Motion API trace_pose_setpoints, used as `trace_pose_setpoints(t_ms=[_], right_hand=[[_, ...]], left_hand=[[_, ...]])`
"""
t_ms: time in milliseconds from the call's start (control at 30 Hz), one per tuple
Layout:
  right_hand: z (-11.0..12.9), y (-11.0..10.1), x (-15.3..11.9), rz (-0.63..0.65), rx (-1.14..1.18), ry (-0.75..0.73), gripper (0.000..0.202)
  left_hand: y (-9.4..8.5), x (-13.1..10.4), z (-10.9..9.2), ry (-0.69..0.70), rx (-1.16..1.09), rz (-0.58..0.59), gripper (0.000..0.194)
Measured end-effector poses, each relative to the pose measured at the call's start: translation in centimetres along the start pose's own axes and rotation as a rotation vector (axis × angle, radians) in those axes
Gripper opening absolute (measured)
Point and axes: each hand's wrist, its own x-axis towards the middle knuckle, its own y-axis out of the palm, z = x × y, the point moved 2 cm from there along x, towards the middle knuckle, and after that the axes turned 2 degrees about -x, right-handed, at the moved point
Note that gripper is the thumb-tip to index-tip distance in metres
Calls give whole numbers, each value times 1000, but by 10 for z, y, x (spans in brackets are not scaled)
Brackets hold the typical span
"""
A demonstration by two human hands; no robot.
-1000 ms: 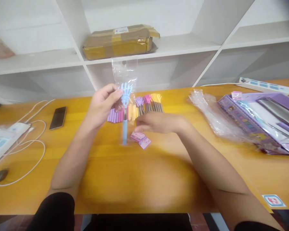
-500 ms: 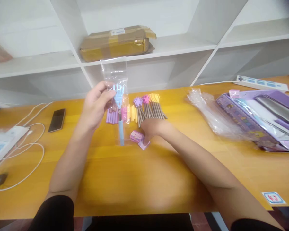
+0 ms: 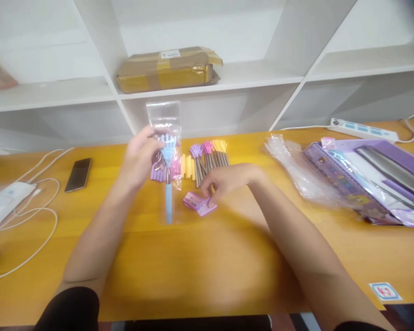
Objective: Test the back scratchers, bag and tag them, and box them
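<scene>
Two bare hands work over the table (image 3: 193, 266), one on each side of the cards (image 3: 194, 201). The left hand (image 3: 138, 156), left of the cards and farther back, is clamped with thumb and fingers on the clear bag (image 3: 163, 112). Inside the bag is the blue scratcher (image 3: 168, 151), upright in the view, its hand-shaped head at the top and its blue handle at the bottom — just left of the cards.

The right hand (image 3: 224, 181) reaches in from the right, its fingers curled and a fingertip touching the cards at their right end; whether it pinches one, I cannot tell. The cards lie in a small, uneven pile, one sticking out to the right.

Behind the cards are the scratchers (image 3: 212, 158), with purple, pink and yellow heads and metal rods. Behind and left of the cards are the purple, pink and yellow sleeves (image 3: 188, 166), side by side and partly hidden by the bag and left hand. Well left of the cards lie the phone (image 3: 78, 174) and, beyond it, white cables (image 3: 53, 234). Well to their right are the loose bags (image 3: 296, 170) — clear and heaped — beside the purple box (image 3: 345, 177). The carton (image 3: 165, 71) sits on the shelf (image 3: 248, 76) behind the cards.
</scene>
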Motion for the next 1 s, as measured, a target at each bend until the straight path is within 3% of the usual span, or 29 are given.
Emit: trace_pose_setpoints(t_ms=[100, 233, 367, 433, 567, 667, 833, 1000], right_hand=[[12, -11, -32, -197, 46, -166, 26], [31, -16, -66, -555, 16, -277, 27], [60, -8, -74, -1023, -27, -382, 27], [72, -2, -70, -1169, -147, -446, 21], [82, 10, -57, -1244, -545, -570, 15], [80, 16, -49, -1339, -745, -559, 18], [79, 18, -43, -1470, -827, -516, 17], [79, 17, -44, -1498, -870, -508, 17]], left_hand=[[6, -2, 6, -58, -25, 18, 24], [16, -8, 11, -132, -54, 33, 19], [24, -14, 9, -147, -52, 31, 23], [26, -18, 6, -125, -53, 39, 30], [29, -26, -2, -40, -59, 77, 46], [32, -32, -3, 34, -61, 176, 61], [36, -36, 4, 136, -85, 292, 92], [37, -36, 2, 170, 43, 277, 95]])
